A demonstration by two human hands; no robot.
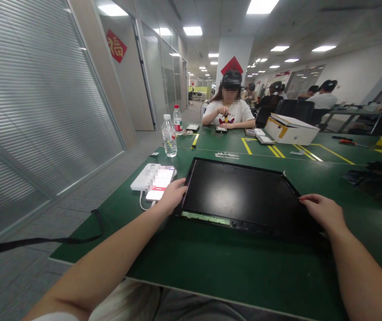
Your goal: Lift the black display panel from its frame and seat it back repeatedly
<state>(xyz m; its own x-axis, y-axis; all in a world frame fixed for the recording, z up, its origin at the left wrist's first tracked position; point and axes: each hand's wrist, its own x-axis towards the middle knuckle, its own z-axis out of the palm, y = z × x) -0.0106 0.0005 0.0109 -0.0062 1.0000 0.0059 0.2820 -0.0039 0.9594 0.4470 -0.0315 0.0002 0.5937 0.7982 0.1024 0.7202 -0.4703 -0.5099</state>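
A black flat display panel lies screen up on the green table, close in front of me. A green circuit strip shows along its near left edge. My left hand grips the panel's left edge, fingers at the rim. On the opposite side my right hand holds the right edge, thumb and fingers closed on it. The undersides of the panel and some of my fingertips are hidden. Just beyond my left hand lies a lit phone with a cable, partly over a white box-like device.
Two water bottles stand at the left: a nearer one and a red-capped one. Across the table a person works with a screwdriver. A white carton, screwdrivers and a dark heap lie right.
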